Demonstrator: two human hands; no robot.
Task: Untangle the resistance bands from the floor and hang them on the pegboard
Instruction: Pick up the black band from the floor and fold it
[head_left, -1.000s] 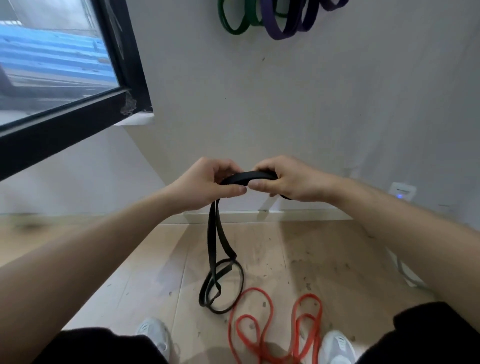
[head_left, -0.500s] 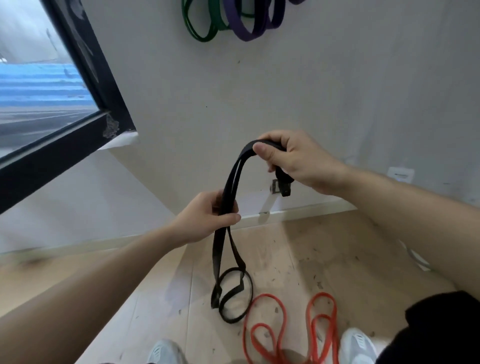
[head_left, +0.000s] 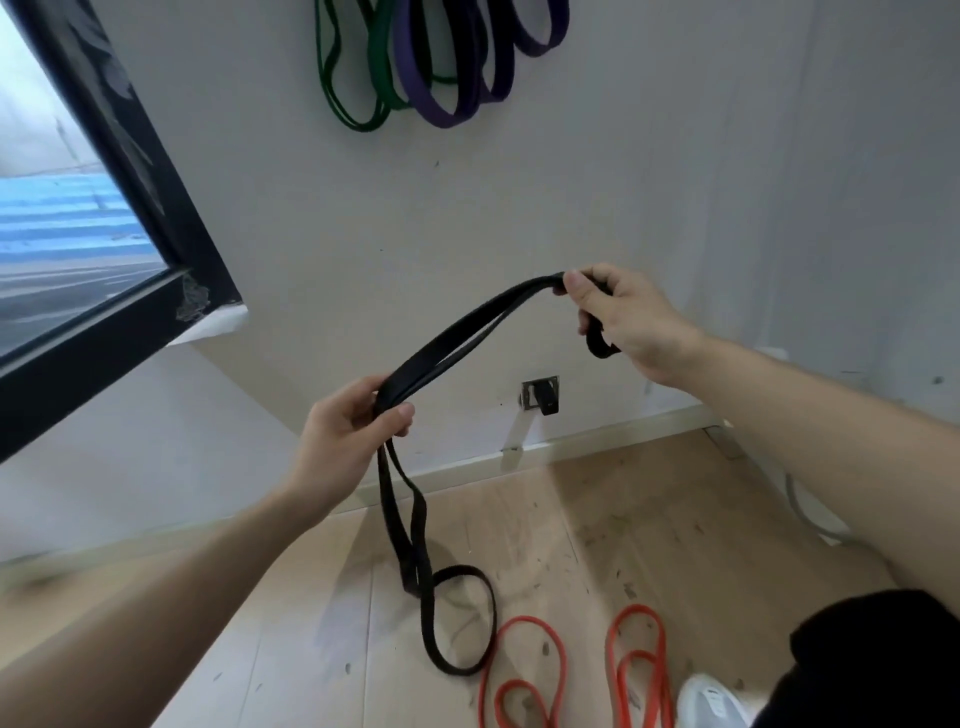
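Observation:
A black resistance band (head_left: 457, 332) stretches doubled between my two hands. My right hand (head_left: 618, 322) grips its upper end, raised near the wall. My left hand (head_left: 348, 431) pinches it lower and to the left. Below my left hand the black band hangs down and its bottom loop rests on the floor. A red band (head_left: 550, 670) lies in curls on the floor by my feet. Green bands (head_left: 353, 88) and purple bands (head_left: 457, 78) hang on the wall at the top; the pegboard itself is out of frame.
A black-framed window (head_left: 104, 291) fills the upper left. A small metal bracket (head_left: 540, 395) is fixed low on the wall above the baseboard. My white shoe (head_left: 711, 701) stands at the bottom right on the dusty wooden floor (head_left: 675, 545).
My hands have moved apart: the right hand rose and went right with the band's end, the left hand slid down along it. More of the black band has lifted off the floor.

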